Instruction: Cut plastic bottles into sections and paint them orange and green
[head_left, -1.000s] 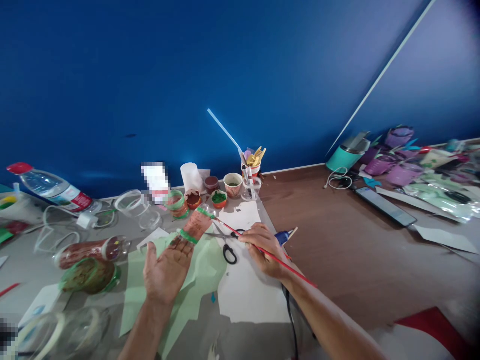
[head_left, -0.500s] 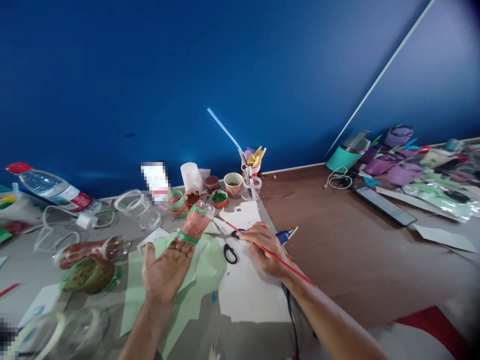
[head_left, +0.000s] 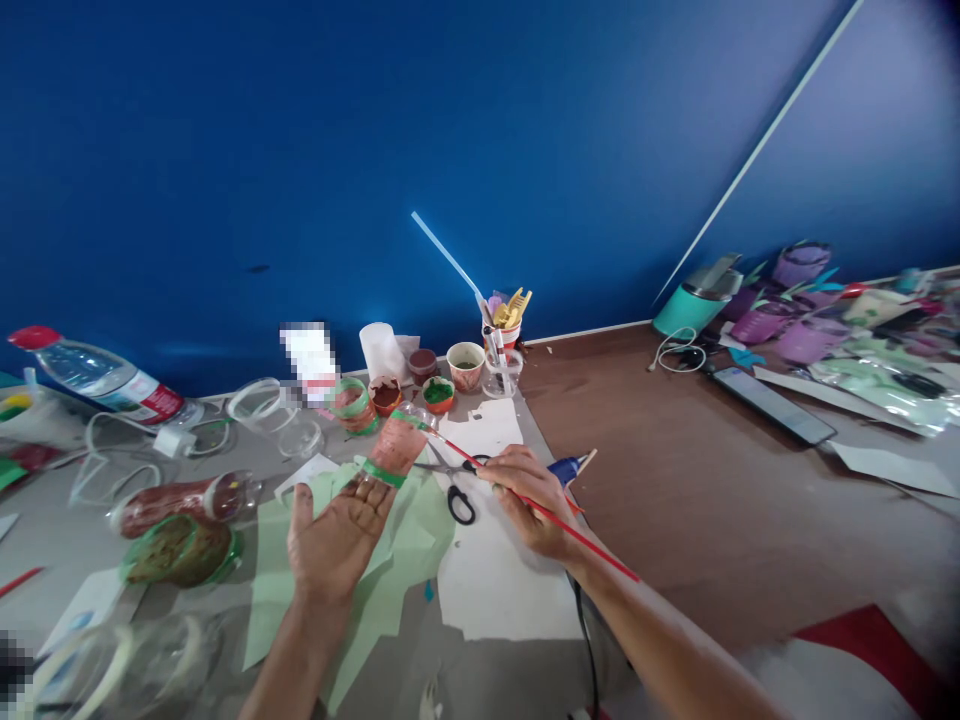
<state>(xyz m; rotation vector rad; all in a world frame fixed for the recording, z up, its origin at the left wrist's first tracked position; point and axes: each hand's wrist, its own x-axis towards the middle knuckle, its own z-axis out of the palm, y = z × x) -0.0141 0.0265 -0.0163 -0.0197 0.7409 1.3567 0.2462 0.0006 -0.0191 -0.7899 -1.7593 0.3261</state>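
Observation:
My left hand (head_left: 337, 530) is palm up, thumb apart, with its fingertips tucked into the lower end of a cut plastic bottle piece (head_left: 397, 445). The piece is painted reddish-pink, with a green band at the bottom and green at its clear upper end. Pinched in my right hand (head_left: 529, 495) is a red-handled paintbrush (head_left: 559, 520), its tip at the upper rim of the piece. Beneath and between the hands lie black-handled scissors (head_left: 461, 505), partly covered, on white paper (head_left: 502, 590). Green paper (head_left: 375, 620) spreads under my left hand.
Behind the hands stand a green paint cup (head_left: 438, 394), a brown paint cup (head_left: 385, 394) and a paper cup (head_left: 466, 366). Painted bottle pieces (head_left: 180, 550) lie at left near a water bottle (head_left: 105, 378). A blue glue gun (head_left: 564, 470) and phone (head_left: 772, 403) are to the right.
The brush tip has shifted slightly left, onto the upper rim of the bottle piece. More green shows along that rim now. My left hand has barely moved.

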